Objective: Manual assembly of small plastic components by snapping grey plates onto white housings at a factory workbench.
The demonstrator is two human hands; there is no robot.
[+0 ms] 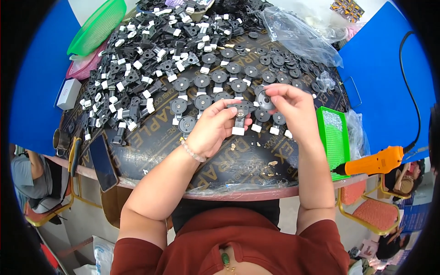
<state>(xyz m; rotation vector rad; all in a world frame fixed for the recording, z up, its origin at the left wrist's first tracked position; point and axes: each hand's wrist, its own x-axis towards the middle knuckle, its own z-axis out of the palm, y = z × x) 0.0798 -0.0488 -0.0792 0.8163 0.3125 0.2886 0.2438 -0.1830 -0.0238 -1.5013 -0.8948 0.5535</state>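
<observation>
My left hand (214,123) is closed around a black plastic bracket (240,112) with a white end piece pointing toward me and a small metal part at its middle. Just to its right, my right hand (291,105) pinches a round dark disc (262,99) by its edge, tilted so its dished face shows. The disc and the bracket are close together; whether they touch I cannot tell. Beyond both hands stand rows of similar brackets with discs on top (202,81). Loose black discs (278,60) lie scattered farther back to the right.
A large heap of black brackets with white ends (137,68) covers the left and back. An orange electric screwdriver (376,160) hangs over a green tray (333,137) at the right. A phone (103,162) and pliers (74,156) lie at the left edge. Clear plastic bag (302,34) behind.
</observation>
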